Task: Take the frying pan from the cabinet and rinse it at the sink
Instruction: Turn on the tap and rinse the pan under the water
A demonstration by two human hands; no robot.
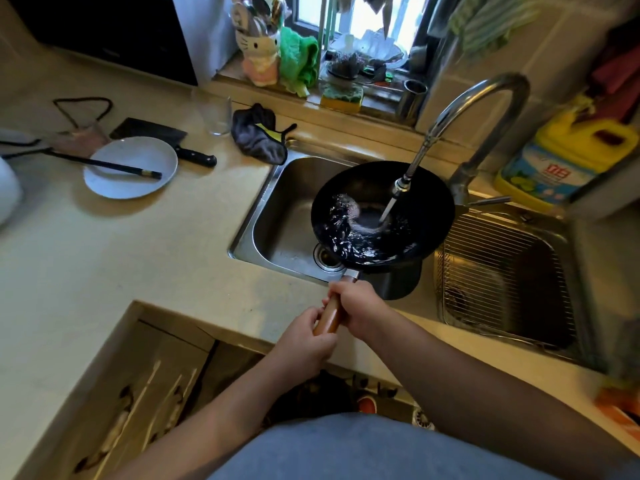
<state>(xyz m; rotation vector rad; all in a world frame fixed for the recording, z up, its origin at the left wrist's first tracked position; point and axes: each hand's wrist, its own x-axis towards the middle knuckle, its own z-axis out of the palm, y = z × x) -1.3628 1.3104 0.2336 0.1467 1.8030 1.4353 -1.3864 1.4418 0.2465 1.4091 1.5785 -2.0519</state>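
Observation:
The black frying pan [382, 216] hangs over the left basin of the steel sink [277, 216], under the curved faucet [485, 109]. Water streams from the spout into the pan and swirls across its bottom. Its wooden handle [329, 315] points toward me. My right hand [356, 306] grips the handle nearer the pan. My left hand [306, 341] wraps the handle's end, just behind the right hand. The cabinet is out of sight below the counter edge.
A wire rack sits in the right basin [505, 278]. On the counter to the left lie a white plate [130, 171] with chopsticks, a cleaver [162, 138], a glass [213, 112] and a dark cloth [259, 135]. A yellow detergent bottle [561, 161] stands right of the faucet.

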